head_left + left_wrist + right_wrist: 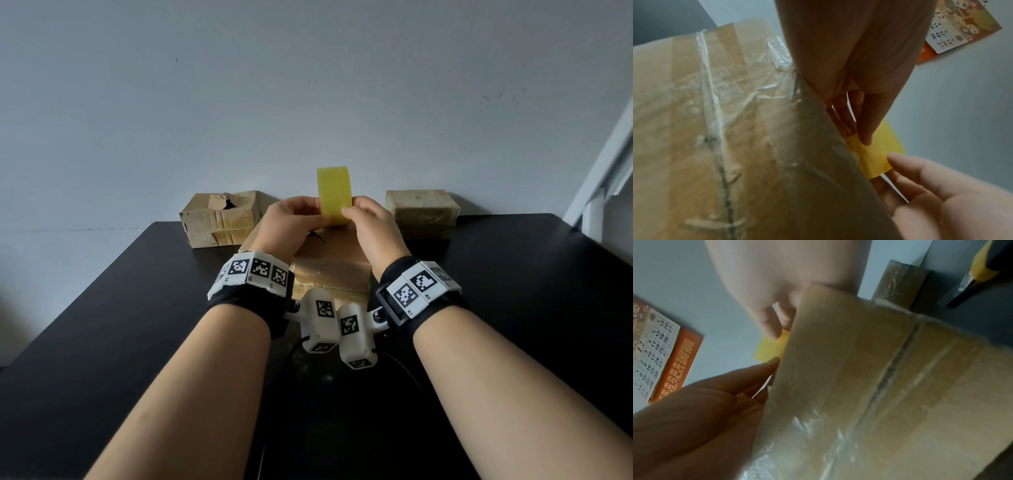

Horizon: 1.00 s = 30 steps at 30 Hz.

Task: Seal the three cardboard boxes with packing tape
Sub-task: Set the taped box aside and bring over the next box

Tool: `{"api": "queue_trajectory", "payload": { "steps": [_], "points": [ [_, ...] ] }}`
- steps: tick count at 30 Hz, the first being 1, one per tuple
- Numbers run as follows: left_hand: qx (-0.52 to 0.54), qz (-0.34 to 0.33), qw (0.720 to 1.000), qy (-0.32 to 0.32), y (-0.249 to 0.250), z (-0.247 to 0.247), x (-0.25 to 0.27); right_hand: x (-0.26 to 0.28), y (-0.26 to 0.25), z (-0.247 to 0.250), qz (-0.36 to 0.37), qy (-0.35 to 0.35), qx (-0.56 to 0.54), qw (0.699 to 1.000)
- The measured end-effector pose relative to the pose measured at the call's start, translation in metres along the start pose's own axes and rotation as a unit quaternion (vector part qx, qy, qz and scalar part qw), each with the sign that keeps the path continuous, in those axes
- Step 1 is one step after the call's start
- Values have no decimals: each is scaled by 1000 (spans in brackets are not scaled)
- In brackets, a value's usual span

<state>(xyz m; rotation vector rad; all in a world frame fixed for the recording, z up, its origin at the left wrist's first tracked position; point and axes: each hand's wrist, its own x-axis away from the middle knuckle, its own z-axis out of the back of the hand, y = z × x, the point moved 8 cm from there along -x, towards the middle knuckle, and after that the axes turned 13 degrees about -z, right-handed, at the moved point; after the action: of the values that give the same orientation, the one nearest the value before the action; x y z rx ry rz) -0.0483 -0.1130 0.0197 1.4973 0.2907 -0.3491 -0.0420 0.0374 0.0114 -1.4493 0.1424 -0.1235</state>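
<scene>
Over the middle box (329, 263), both my hands hold the yellow tape roll (334, 193) upright: left hand (291, 222) pinches its left edge, right hand (371, 222) its right. Right fingertips (347, 214) look to be picking at the roll face, probably hunting the tape end. No strip pulled free yet, as far as I can see. Middle box carries old clear tape along its seam; far-left box (219, 219) has a torn top, far-right box (421, 209) looks closed. I'd judge sealing barely started, three boxes left.

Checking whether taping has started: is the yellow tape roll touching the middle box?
Apart. The head view shows the tape roll raised above the middle box, pinched between the left hand and right hand.
</scene>
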Motion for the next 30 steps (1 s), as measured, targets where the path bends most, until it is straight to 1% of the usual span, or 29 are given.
{"api": "queue_trajectory", "payload": {
  "steps": [6, 9, 14, 16, 18, 23, 30],
  "points": [
    [13, 1, 1000, 7, -2, -1, 0, -1, -1, 0, -7, -9, -15, 1000],
    [31, 9, 999, 20, -3, 2, 0, 1, -2, 0, -1, -18, -25, 1000],
    [65, 17, 997, 31, -3, 3, 1, 3, -3, -4, 21, -31, -11, 999],
    [55, 6, 998, 31, -1, 4, 1, 3, -3, -3, 21, -29, -14, 999],
    [19, -5, 1000, 23, 1, 3, 1, 3, -3, -2, 16, -26, -15, 999],
    [-33, -13, 999, 2, 3, -3, 3, 2, -4, 0, 2, -16, -22, 1000],
    [-14, -11, 1000, 3, 2, -3, 4, 2, -5, 1, -9, -12, -21, 1000]
  ]
}}
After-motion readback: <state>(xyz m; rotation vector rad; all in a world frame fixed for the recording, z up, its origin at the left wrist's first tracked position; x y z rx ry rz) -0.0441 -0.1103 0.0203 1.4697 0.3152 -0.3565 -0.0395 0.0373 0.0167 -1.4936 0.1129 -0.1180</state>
